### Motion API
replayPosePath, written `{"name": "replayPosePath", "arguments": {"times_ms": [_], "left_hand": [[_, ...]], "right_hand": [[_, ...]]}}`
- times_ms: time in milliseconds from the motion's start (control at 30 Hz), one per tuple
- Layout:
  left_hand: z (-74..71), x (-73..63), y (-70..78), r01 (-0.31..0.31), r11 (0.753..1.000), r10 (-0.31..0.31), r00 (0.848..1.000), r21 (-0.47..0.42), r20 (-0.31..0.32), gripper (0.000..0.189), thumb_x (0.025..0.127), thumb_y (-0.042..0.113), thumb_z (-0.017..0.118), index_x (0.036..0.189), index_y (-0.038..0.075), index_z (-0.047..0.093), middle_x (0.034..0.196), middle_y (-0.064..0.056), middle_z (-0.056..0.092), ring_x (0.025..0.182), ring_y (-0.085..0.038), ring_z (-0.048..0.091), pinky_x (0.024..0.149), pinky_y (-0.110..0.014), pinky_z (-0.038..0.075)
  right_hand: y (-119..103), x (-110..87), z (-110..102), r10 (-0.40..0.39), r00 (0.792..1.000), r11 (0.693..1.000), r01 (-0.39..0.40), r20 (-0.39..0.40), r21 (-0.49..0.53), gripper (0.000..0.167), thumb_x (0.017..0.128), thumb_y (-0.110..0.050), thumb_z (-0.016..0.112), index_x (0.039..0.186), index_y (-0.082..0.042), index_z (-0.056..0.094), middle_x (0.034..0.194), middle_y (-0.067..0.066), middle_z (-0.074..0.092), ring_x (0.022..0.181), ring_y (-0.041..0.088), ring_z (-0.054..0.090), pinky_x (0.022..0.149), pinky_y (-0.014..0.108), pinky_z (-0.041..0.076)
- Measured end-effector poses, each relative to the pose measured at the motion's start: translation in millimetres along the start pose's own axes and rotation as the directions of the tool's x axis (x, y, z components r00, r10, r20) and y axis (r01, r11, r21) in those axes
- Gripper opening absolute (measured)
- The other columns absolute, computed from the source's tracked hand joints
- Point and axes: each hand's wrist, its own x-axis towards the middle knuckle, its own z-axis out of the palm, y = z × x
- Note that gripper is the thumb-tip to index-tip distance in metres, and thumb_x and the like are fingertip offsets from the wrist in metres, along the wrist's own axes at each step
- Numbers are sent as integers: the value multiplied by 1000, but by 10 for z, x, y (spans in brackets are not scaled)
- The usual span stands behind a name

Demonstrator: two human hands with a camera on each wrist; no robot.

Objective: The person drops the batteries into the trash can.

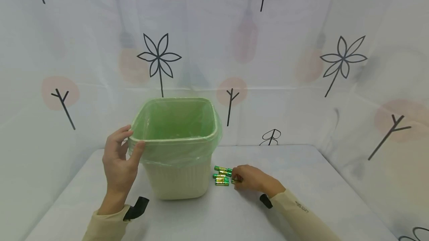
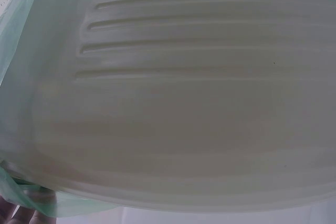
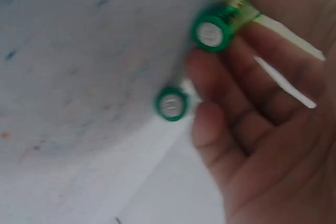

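Note:
A cream trash bin [image 1: 175, 181] stands upright on the white table, lined with a translucent green bag [image 1: 174, 153] folded over its rim. My left hand [image 1: 121, 162] grips the bin's rim at the near left corner, thumb on the front side and fingers along the left. In the left wrist view the bin's ribbed wall [image 2: 199, 103] fills most of the picture. To the right of the bin, my right hand [image 1: 253, 177] pinches a green-and-gold battery [image 3: 223, 24] between thumb and fingers. Another battery [image 3: 172, 104] lies close to its fingertips, and several batteries [image 1: 221, 179] lie between hand and bin.
A white cloth backdrop [image 1: 201, 28] printed with flowers and twigs hangs behind the table [image 1: 285, 159] and along its sides. Each wrist carries a black camera mount, the left one [image 1: 136, 208] close to the bin's near left side.

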Motion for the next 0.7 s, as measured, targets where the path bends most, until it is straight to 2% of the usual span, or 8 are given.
{"name": "replayPosePath", "arguments": {"times_ms": [367,700], "left_hand": [[-3,0,-21,19,1000,-19,1000,-11,-5,34,77,-16,65,108,-23,50,121,-31,50,113,-24,56,98,-22,49],[-4,19,-39,22,1000,-23,1000,-22,-3,34,77,-16,65,108,-22,51,122,-24,53,114,-27,55,99,-23,49]], "right_hand": [[-103,-19,14,43,993,977,-66,113,204,24,79,-12,76,100,-13,64,76,-6,56,69,7,50,59,22,47],[-58,-30,16,24,995,971,-47,102,236,23,80,-14,76,99,-15,62,77,-6,56,67,7,50,56,21,47]]}}
